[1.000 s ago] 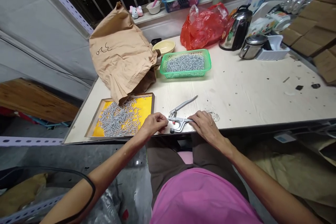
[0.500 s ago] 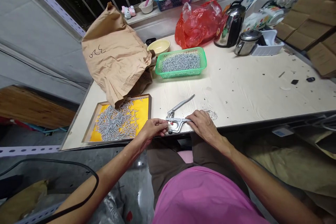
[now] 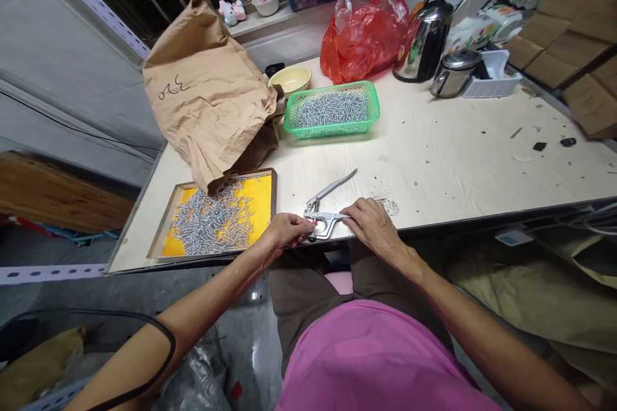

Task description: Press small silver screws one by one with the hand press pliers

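Observation:
Snap pliers [image 3: 330,221] of grey metal lie at the table's front edge, handles spread apart, with a spring and a red part at the jaws. My right hand [image 3: 372,223] is closed on the end of the lower handle. At the jaws, my left hand [image 3: 290,230] is in a pinch; whatever its fingertips hold is too small to make out. Left of it, a shallow tray [image 3: 274,196] with a yellow bottom carries a heap of small silvery metal pieces [image 3: 205,225]. Farther back stands a green plastic basket [image 3: 331,131] full of similar pieces.
A large brown paper bag [image 3: 207,96] leans over the tray's back edge. Behind the basket are a cream bowl [image 3: 291,79], a red plastic bag [image 3: 361,42], an electric kettle [image 3: 427,38] and a lidded metal pot [image 3: 454,75]. Small dark scraps [image 3: 540,146] lie at the right.
My left hand's fingertips have moved slightly right, in to the pliers' jaws. My right hand keeps its hold on the handle. The whole view has shifted a little.

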Demonstrator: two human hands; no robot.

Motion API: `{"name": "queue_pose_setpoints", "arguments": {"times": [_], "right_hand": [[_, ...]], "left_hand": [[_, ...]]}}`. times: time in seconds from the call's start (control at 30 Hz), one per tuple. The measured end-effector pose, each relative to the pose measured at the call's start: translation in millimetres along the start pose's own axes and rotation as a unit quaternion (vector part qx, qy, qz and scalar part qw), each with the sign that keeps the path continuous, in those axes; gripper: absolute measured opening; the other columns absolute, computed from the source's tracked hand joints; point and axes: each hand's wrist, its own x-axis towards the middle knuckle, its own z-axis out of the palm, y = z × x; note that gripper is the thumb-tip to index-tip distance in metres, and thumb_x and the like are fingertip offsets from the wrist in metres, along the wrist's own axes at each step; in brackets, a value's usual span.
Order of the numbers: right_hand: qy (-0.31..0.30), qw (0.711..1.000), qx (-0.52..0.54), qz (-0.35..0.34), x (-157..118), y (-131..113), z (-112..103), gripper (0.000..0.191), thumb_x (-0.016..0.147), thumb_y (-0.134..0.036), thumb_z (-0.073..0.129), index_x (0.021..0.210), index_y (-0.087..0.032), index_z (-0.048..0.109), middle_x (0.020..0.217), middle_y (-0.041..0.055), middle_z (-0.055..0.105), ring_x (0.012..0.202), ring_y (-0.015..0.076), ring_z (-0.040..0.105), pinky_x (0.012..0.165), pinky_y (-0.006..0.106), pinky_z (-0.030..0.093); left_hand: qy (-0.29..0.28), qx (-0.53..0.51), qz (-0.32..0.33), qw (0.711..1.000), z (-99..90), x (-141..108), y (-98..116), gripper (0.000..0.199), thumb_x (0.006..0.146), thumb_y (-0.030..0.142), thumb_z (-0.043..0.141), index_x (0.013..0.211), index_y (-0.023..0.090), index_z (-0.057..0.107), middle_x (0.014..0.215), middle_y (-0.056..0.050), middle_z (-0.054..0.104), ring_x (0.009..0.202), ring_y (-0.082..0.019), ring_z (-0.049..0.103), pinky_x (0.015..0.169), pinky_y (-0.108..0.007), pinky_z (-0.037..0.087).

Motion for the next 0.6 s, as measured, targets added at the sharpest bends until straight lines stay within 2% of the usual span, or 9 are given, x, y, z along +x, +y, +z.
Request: {"name": "queue_pose_setpoints", "arguments": {"times": [0.37, 0.6], "right_hand": [[0.002, 1.0, -0.008, 0.002, 0.7, 0.8, 3.0, 0.024, 0.094, -0.034, 0.044, 0.102, -0.022, 0.064, 0.09, 0.0066, 0.056, 0.085, 0.0202, 0.046, 0.076, 0.034, 0.031], [-0.006, 1.0, -0.001, 0.004, 1.2, 0.0, 0.3, 0.025, 0.095, -0.035, 0.043, 0.102, -0.022, 0.063, 0.09, 0.0063, 0.056, 0.085, 0.0202, 0.045, 0.076, 0.034, 0.031]], "left_hand": [[-0.021, 0.093, -0.029, 0.995, -1.8, 9.5, 6.9, 0.032, 0.059, 0.042, 0.077, 0.06, 0.013, 0.062, 0.037, 0.006, 0.044, 0.033, -0.003, 0.03, 0.036, -0.02, 0.018], [-0.042, 0.083, -0.061, 0.994, -3.9, 9.9, 7.0, 0.036, 0.057, 0.044, 0.077, 0.056, 0.014, 0.058, 0.038, 0.006, 0.045, 0.031, -0.003, 0.031, 0.035, -0.02, 0.018]]}}
